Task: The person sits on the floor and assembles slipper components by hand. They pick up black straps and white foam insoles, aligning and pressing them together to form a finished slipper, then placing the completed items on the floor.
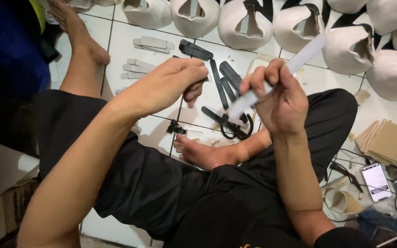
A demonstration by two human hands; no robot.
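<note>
The right hand [281, 98] has its grip curled tight around a long pale strip [272, 78], fingers pressed together on its middle. The strip runs from about seven o'clock below the fist up to one o'clock, where its blurred end crosses the row of white shoe uppers [244, 23].

The left hand [166, 85] sits at nine o'clock from the right, well apart from the pale strip. Its fingers are bent down and loosely gathered, and a dark piece [204, 80] shows just under the fingertips; whether the grip pinches it or only touches it, I cannot tell, since the fingers hide the contact.

At six o'clock from both hands, black strips [226, 80] and a black loop [228, 128] lie on the white tiled floor [125, 32]. Pale strips [152, 43] lie at eleven o'clock. A stack of tan card pieces [387, 140] and two phones [391, 186] lie at four o'clock, partly cut off by the edge.
</note>
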